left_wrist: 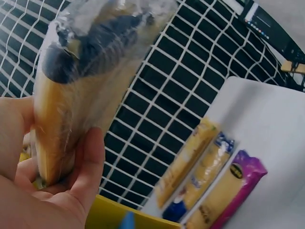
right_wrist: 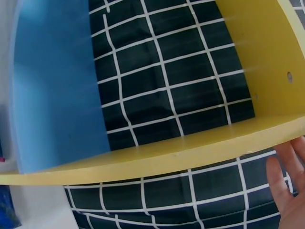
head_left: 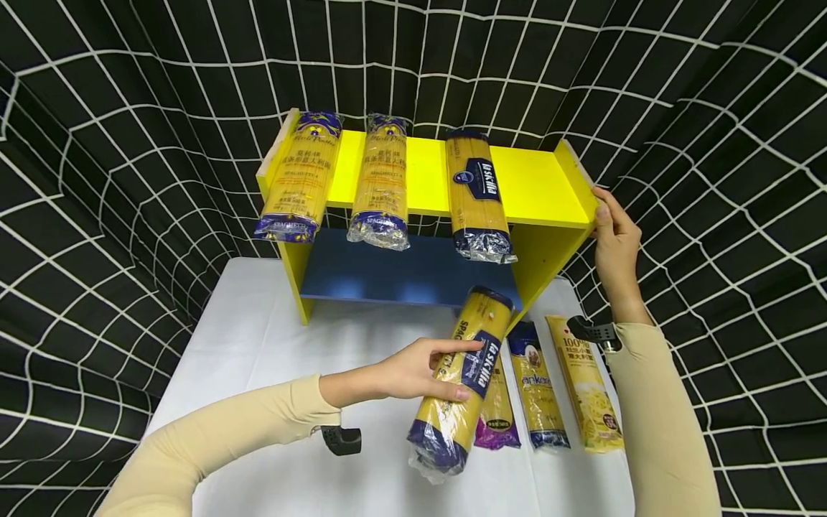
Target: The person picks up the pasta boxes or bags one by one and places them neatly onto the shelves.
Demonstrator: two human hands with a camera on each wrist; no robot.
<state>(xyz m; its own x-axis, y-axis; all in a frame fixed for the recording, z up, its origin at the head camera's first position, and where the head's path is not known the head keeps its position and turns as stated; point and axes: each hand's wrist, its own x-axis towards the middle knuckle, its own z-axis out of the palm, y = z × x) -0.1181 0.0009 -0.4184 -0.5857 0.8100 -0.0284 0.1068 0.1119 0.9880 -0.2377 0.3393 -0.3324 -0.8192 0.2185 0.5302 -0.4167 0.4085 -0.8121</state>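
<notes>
My left hand point(head_left: 420, 370) grips a clear-wrapped packet of spaghetti point(head_left: 446, 424) with a dark blue label, tilted in front of the shelf's lower right side. The left wrist view shows fingers and thumb around the wrapped spaghetti packet point(left_wrist: 90, 81). My right hand point(head_left: 617, 240) holds the upper right edge of a yellow shelf point(head_left: 536, 183); in the right wrist view this hand point(right_wrist: 290, 186) is partly cut off, at the outer side of the yellow panel point(right_wrist: 190, 152). On the top board lie a left spaghetti packet point(head_left: 304, 172), a middle one point(head_left: 381, 172) and a blue-labelled one point(head_left: 474, 194).
Below the yellow top is a blue board point(head_left: 388, 269). On the white table point(head_left: 258, 337), right of the held packet, lie a purple-ended pasta packet point(head_left: 497, 416), a blue-ended packet point(head_left: 536, 388) and a yellow packet point(head_left: 584, 388). Black cloth with a white grid point(head_left: 413, 64) surrounds the table.
</notes>
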